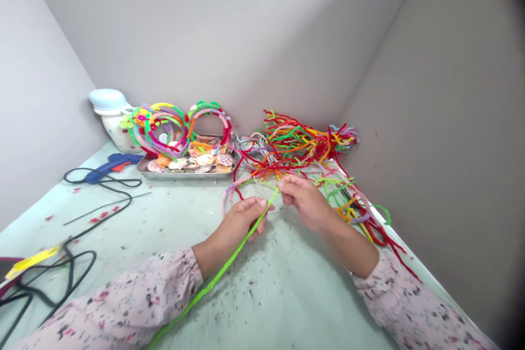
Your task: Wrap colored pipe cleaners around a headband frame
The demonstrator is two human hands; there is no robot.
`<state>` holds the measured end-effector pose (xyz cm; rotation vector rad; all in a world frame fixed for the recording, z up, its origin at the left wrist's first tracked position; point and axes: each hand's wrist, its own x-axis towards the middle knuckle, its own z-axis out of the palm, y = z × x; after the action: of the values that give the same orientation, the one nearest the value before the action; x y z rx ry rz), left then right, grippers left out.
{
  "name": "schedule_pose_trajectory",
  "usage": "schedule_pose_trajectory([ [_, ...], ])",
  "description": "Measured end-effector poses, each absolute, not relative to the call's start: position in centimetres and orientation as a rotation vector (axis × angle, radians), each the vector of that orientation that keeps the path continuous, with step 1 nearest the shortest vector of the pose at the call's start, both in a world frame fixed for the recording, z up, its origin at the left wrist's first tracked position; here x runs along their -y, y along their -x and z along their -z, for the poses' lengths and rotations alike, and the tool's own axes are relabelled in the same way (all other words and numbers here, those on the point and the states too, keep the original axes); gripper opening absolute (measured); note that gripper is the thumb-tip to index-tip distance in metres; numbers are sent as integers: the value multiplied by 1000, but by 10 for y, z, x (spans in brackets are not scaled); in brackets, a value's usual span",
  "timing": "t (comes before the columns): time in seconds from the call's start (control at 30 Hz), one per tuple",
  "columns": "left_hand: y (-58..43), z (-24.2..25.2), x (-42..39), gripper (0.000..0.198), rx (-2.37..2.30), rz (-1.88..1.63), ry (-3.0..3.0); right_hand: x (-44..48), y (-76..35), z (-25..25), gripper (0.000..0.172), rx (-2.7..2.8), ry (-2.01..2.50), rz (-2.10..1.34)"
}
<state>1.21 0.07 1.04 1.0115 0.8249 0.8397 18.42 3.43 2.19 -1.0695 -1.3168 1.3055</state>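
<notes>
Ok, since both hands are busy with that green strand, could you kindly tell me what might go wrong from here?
The right hand sits close to the tangled pipe-cleaner pile, so pulling the green pipe cleaner might drag other strands along. The glue gun's black cord lies looped near the left forearm and could catch, perhaps tugging the glue gun out of place.

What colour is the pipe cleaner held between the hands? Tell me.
Bright green, the pipe cleaner, best seen in the head view.

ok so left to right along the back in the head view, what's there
white jar with a blue lid → pipe cleaner headbands → heap of pipe cleaners
</notes>
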Motion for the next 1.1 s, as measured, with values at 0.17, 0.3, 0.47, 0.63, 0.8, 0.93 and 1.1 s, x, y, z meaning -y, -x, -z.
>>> schedule_pose_trajectory([
  [0.17, -14, -12, 0, 26, -835, -822, -1039, -39, -189, -23, 20, 1218, 1054, -1313],
  [0.3, -17, -14, 3, 23, -846, -806, -1105, -36, -186, -26, 25, 1128, 971, -1393],
  [0.47, -16, -10, 3, 26, -876, -796, -1156, -39, -188, -26, 25, 1086, 975, -1451],
  [0.63, -12, -6, 0, 33, -805, -725, -1110, -45, -196, -24, 23, 1101, 1013, -1395],
  [0.8, -15, -9, 3, 27, -797, -767, -1116, -43, -195, -29, 23, 1021, 958, -1432],
  [0.93, -15, -10, 5, 28, -799, -726, -1087, -45, -198, -30, 26, 971, 966, -1496],
  [1.1, -15, -15, 6, 26, -845, -736, -1105, -51, -205, -30, 26, 953, 996, -1364],
])
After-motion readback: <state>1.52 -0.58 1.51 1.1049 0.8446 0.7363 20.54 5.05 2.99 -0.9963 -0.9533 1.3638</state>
